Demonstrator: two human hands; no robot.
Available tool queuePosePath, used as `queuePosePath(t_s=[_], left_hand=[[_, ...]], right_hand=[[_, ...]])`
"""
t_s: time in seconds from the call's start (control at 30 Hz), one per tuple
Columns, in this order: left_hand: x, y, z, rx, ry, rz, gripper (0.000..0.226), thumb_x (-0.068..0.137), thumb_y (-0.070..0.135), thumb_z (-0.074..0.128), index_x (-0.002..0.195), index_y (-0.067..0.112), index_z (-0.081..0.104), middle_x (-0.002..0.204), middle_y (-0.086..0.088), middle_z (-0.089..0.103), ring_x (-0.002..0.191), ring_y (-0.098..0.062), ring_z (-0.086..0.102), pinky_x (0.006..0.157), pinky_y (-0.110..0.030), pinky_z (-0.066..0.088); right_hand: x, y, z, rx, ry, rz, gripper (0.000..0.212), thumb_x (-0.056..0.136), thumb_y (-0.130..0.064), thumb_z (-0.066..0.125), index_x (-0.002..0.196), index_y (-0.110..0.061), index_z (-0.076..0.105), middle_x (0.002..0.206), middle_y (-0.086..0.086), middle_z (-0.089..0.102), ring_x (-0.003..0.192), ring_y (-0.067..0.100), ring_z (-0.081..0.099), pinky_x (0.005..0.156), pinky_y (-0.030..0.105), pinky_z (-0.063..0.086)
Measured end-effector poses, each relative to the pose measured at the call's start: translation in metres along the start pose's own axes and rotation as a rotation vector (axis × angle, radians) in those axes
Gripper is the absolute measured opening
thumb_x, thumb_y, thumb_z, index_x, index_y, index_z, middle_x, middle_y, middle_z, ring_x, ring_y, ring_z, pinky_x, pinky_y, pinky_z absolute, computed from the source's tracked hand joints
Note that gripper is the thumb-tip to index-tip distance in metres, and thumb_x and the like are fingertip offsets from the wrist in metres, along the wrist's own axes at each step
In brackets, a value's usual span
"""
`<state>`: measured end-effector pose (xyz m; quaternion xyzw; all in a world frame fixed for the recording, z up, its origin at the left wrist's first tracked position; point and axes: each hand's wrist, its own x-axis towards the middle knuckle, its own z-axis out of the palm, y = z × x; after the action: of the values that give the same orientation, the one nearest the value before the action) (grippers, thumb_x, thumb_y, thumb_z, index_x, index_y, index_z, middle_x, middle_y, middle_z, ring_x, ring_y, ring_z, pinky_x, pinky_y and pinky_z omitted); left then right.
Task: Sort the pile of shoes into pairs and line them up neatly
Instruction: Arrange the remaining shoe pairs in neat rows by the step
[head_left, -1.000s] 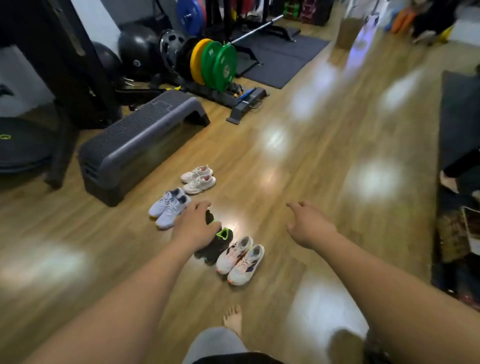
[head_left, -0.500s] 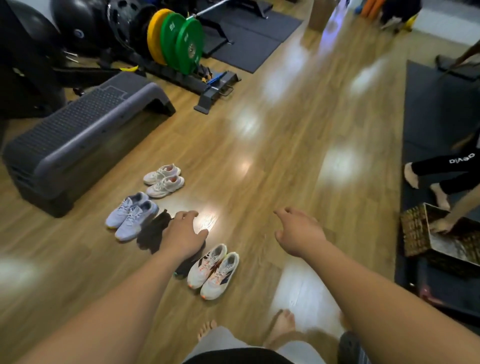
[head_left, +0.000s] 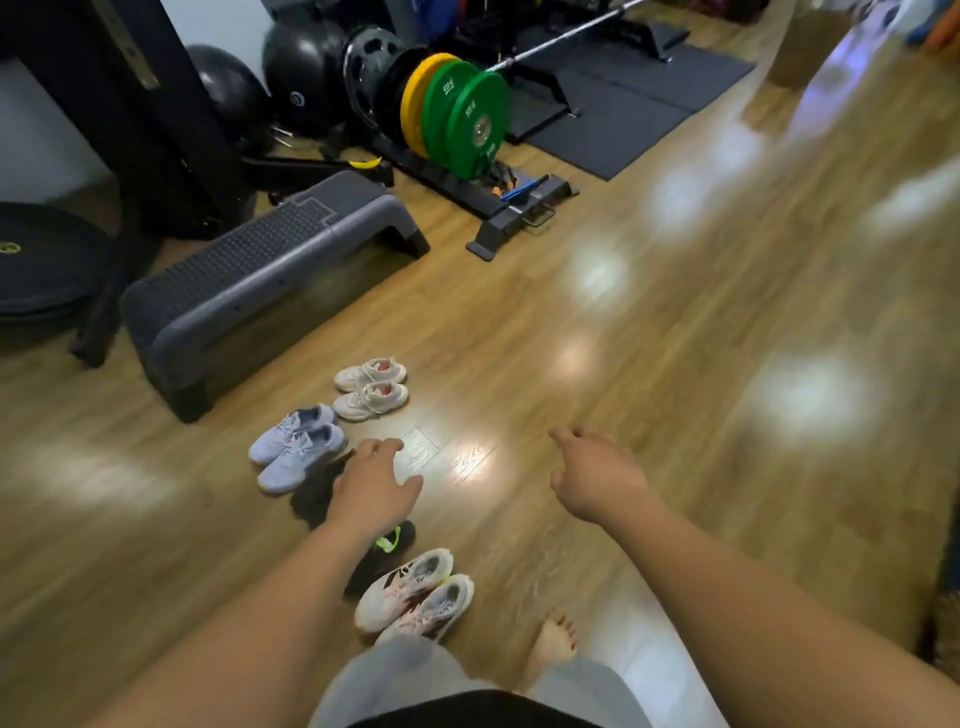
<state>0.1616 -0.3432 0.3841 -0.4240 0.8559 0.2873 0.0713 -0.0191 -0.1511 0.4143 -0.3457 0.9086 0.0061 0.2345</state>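
Covering the black shoes (head_left: 379, 564), the left hand (head_left: 371, 488) hides its fingertips; grasp or release cannot be told. The right hand (head_left: 597, 478) hangs loosely curled, holding nothing. Nearer lie white-and-red sneakers (head_left: 410, 592); farther, lilac sneakers (head_left: 296, 447), then cream sneakers (head_left: 371, 387), right of a grey step platform (head_left: 249, 280).

Changes over the last second. One black shoe (head_left: 311, 496), formerly covered by the left hand (head_left: 375, 488), is now exposed on that hand's outer side, blurred, just beside the lavender pair (head_left: 298, 447). The second black shoe (head_left: 395, 545), with a green tab, was seen at the thumb and is now seen behind the wrist. The basket and the seated person, shown beyond the right hand (head_left: 597, 480) half a second earlier, have been lost from view. A single bare foot (head_left: 556, 636) is shown where two were.
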Motion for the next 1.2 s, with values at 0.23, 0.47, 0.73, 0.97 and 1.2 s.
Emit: queuePosePath(t_s=[0.23, 0.47, 0.73, 0.97, 1.2], left_hand=[[0.024, 0.089, 0.017, 0.010, 0.004, 0.057, 0.054, 0.088, 0.039, 0.060, 0.137, 0.022, 0.046, 0.148, 0.000, 0.034, 0.126, -0.025, 0.047, 0.104, -0.040, 0.041], [0.079, 0.151, 0.017, 0.101, -0.007, 0.175, 0.052, 0.090, 0.039, 0.058, 0.137, 0.020, 0.047, 0.147, -0.002, 0.037, 0.122, -0.020, 0.049, 0.102, -0.033, 0.040], [0.180, 0.208, 0.047, 0.139, -0.116, 0.256, 0.050, 0.089, 0.039, 0.060, 0.134, 0.020, 0.049, 0.146, -0.002, 0.033, 0.118, -0.027, 0.051, 0.101, -0.041, 0.041], [0.283, 0.210, 0.026, 0.013, -0.129, 0.205, 0.048, 0.089, 0.038, 0.058, 0.133, 0.022, 0.049, 0.147, -0.001, 0.031, 0.116, -0.026, 0.053, 0.100, -0.041, 0.042], [0.365, 0.142, -0.039, -0.109, -0.045, -0.001, 0.048, 0.090, 0.035, 0.057, 0.135, 0.020, 0.048, 0.147, -0.002, 0.031, 0.121, -0.027, 0.049, 0.099, -0.038, 0.041]], right_hand=[[0.037, 0.059, -0.037, 0.048, 0.059, -0.051, 0.056, 0.093, -0.031, 0.048, 0.147, -0.029, 0.033, 0.146, 0.006, 0.038, 0.130, 0.027, 0.045, 0.100, 0.039, 0.044], [0.064, 0.116, -0.062, 0.079, 0.102, 0.116, 0.050, 0.093, -0.030, 0.050, 0.142, -0.028, 0.038, 0.139, 0.006, 0.044, 0.128, 0.027, 0.044, 0.093, 0.038, 0.046], [0.111, 0.169, -0.089, 0.067, 0.067, 0.249, 0.061, 0.089, -0.027, 0.057, 0.145, -0.028, 0.035, 0.141, 0.005, 0.042, 0.129, 0.027, 0.043, 0.094, 0.039, 0.046], [0.216, 0.147, -0.143, -0.013, 0.037, 0.255, 0.059, 0.091, -0.024, 0.053, 0.147, -0.027, 0.035, 0.140, 0.007, 0.043, 0.130, 0.029, 0.041, 0.098, 0.040, 0.045], [0.342, 0.034, -0.207, -0.155, 0.043, -0.002, 0.057, 0.094, -0.033, 0.051, 0.147, -0.027, 0.031, 0.145, 0.005, 0.038, 0.132, 0.029, 0.038, 0.099, 0.040, 0.045]])
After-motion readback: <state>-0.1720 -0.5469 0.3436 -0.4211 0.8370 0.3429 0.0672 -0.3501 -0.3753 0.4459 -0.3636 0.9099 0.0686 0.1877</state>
